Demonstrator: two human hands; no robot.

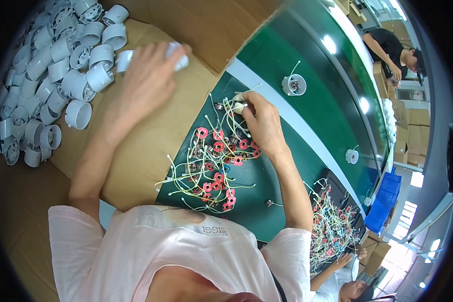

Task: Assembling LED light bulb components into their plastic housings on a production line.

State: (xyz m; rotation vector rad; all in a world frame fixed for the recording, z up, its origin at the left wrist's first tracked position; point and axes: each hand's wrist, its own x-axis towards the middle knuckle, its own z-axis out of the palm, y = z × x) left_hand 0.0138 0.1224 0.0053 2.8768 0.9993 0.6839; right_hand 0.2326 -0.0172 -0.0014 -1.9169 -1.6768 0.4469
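Observation:
My left hand [148,78], smeared by motion, is over the cardboard box, closed on a white plastic cup-shaped housing [181,59] that shows past its fingers. Another white housing [124,61] peeks out on the hand's other side; whether I grip that one too is hard to tell. My right hand [265,122] wears pale finger cots on thumb and forefinger. Those fingertips pinch pale wires [230,111] at the far edge of a heap of small red-and-copper motor parts [218,147] with white and yellow-green leads, lying on the green work surface.
Many white housings [60,65] fill the box's [136,146] left side. Beyond a pale rail, a green conveyor [319,108] carries a housing [294,85] with a motor inside and another [352,156]. A second wired heap [332,226], a blue bin [383,201] and two co-workers are at right.

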